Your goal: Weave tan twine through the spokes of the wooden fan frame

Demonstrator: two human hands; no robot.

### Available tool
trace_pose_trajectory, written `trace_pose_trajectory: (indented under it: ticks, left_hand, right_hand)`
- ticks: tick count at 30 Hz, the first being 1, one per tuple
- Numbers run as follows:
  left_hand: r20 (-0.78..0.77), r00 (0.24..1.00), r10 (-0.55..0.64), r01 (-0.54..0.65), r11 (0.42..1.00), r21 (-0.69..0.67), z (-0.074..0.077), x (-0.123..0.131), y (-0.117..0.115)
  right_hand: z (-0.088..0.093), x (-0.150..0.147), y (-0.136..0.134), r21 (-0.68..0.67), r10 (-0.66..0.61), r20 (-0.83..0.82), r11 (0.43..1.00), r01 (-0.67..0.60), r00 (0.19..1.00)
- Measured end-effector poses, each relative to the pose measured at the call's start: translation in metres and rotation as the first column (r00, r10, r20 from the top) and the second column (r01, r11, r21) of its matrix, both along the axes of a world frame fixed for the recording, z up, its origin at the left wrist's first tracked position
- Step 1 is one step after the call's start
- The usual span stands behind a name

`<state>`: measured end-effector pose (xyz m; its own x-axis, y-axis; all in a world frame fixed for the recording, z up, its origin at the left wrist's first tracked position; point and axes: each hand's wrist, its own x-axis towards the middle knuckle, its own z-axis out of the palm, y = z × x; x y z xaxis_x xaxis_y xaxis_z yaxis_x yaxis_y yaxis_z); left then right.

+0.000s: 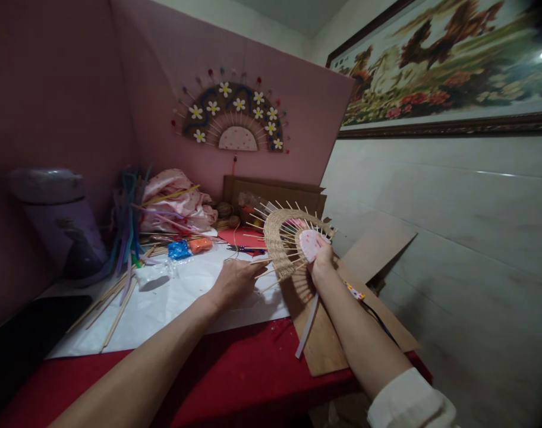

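Note:
A half-round fan frame (277,241) of thin wooden sticks, woven with a band of tan twine, is held above the table. My right hand (323,261) grips it at the pink dotted half-disc (308,245) where the sticks meet. At the frame's left edge, my left hand (239,282) is closed, its fingertips beside the lower stick ends. A loose strand of twine (236,239) runs down to that hand; the fingers partly hide the strand's end. Dark-handled scissors (246,249) lie just behind my left hand.
White paper (186,315) covers part of the red tablecloth (235,380). Loose sticks (119,309), blue (179,249) and orange packets (200,244), and pink cloth (177,196) lie left. Cardboard (320,345) is under my right arm. A flowered fan (239,106) hangs on the pink board.

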<state>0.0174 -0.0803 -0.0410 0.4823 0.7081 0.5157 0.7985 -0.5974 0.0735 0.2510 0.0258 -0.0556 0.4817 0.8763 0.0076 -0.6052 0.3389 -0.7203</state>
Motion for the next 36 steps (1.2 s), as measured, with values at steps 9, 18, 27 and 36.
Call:
trace_pose_trajectory:
  ticks: [9,18,27,36]
  left_hand:
    - [0.081,0.996,-0.030,0.033,0.999,-0.035,0.003,-0.002,0.002]
    - [0.310,0.949,-0.062,0.128,0.972,-0.198,0.009,0.001,-0.004]
    - [0.406,0.898,-0.169,0.288,0.924,-0.253,0.015,0.003,-0.009]
    - [0.378,0.915,-0.142,0.233,0.950,-0.206,0.008,0.006,-0.008]
  right_hand:
    - [0.004,-0.002,-0.003,-0.026,-0.004,-0.047,1.000,0.003,0.999]
    - [0.004,-0.006,-0.007,-0.064,-0.072,-0.035,0.996,0.069,0.997]
    - [0.008,-0.010,-0.012,-0.056,-0.061,-0.028,0.997,0.059,0.998]
    - [0.014,-0.014,-0.018,-0.061,-0.051,-0.061,0.997,0.047,0.997]
